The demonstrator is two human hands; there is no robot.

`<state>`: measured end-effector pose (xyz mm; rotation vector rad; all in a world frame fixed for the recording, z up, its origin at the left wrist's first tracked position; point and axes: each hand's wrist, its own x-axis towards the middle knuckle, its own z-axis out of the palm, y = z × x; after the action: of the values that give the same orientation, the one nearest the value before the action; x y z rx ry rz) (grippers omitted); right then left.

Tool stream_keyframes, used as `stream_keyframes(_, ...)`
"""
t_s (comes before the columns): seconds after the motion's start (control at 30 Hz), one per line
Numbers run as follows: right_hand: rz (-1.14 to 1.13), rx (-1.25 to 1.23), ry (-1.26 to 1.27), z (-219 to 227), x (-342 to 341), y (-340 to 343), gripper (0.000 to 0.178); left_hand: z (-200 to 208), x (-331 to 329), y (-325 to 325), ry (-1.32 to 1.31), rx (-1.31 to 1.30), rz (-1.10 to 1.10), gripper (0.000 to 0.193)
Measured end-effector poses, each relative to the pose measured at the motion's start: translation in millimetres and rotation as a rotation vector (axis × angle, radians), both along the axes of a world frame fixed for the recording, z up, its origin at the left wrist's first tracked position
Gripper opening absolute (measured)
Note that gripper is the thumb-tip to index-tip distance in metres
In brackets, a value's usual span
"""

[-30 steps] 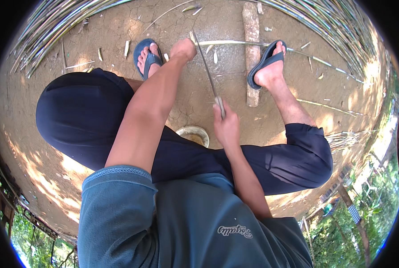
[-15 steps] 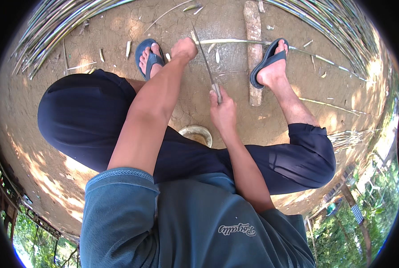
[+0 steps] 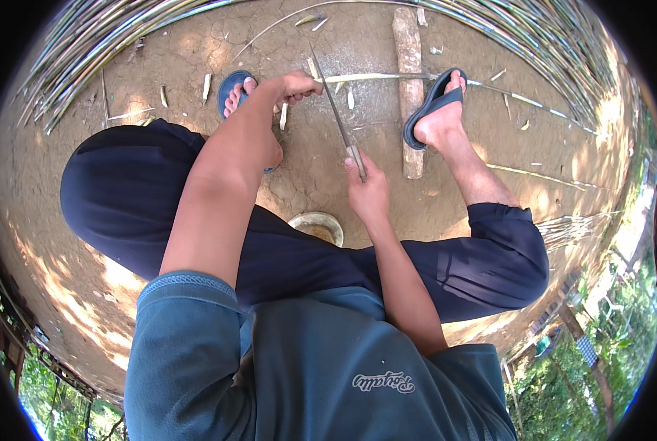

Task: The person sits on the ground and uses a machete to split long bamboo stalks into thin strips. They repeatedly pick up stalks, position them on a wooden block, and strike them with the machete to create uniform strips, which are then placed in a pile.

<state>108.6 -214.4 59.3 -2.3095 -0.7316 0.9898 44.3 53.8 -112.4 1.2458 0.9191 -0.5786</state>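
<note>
Right hand (image 3: pixel 369 192) is gripping the knife (image 3: pixel 336 110) handle; blade is pointing away, up-left, crossing the bamboo strip (image 3: pixel 376 76). Left hand (image 3: pixel 295 84) is pinching the strip's near end; strip is running sideways over the wooden block (image 3: pixel 409 88).

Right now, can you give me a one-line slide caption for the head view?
Seated person's left hand holds a bamboo strip while the right hand works a long knife against it.

No packages, signs or screens show anywhere on the bare earth yard. The only lettering is a small pale script emblem (image 3: pixel 383 382) printed on the front of the person's blue-grey shirt (image 3: pixel 306 367), near the lower edge.
</note>
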Motion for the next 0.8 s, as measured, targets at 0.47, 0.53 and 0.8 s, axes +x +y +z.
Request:
stream_keyframes(0.47, -0.012, 0.028, -0.007, 13.8, -1.8, 1.1, 0.044, 25.9, -22.3, 9.3, -0.219, -0.443, 0.283, 0.038)
stream_keyframes(0.53, -0.009, 0.016, 0.001, 16.5, -2.6, 3.1, 0.044, 27.3, -22.8, 7.1, -0.253, -0.381, 0.281, 0.039)
stream_keyframes(0.8, -0.036, 0.051, 0.012, 15.6, -2.9, 2.9, 0.042, 45.0, -16.7, 4.2, -0.305, 0.519, -0.089, 0.034)
